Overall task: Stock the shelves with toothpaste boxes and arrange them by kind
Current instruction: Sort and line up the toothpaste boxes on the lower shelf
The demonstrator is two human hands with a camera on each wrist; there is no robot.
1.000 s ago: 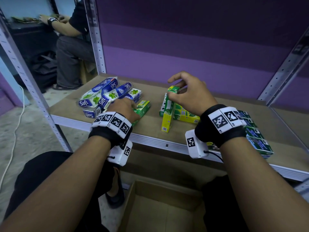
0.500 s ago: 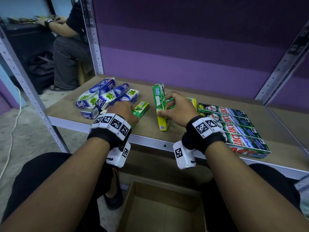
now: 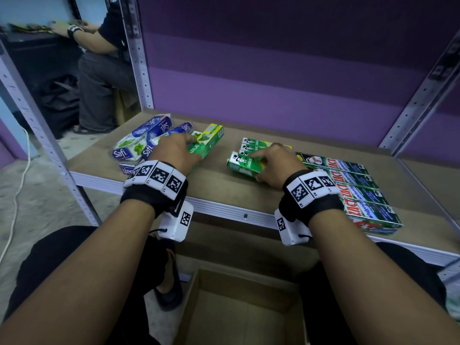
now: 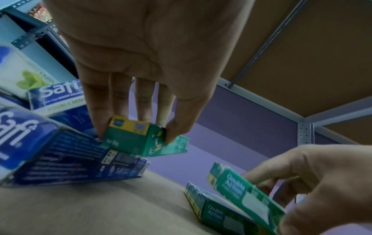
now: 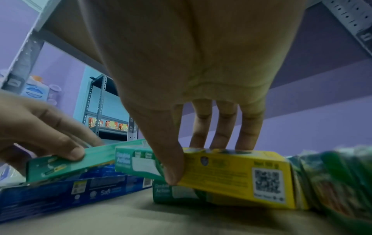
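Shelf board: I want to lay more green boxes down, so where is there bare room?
Bare shelf board lies between the green box under the left hand and the green stack gripped by the right hand. Another strip runs behind all the groups, along the purple wall. It is crowded at the left by the Safi boxes and at the right by the red-lettered boxes.

Purple wall [image 3: 273, 70] behind grey metal shelving [image 3: 139, 58].

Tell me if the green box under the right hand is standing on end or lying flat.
Lying down, slightly tilted. The right hand grips the green box lengthwise; the right wrist view shows it resting on another green box beneath it.
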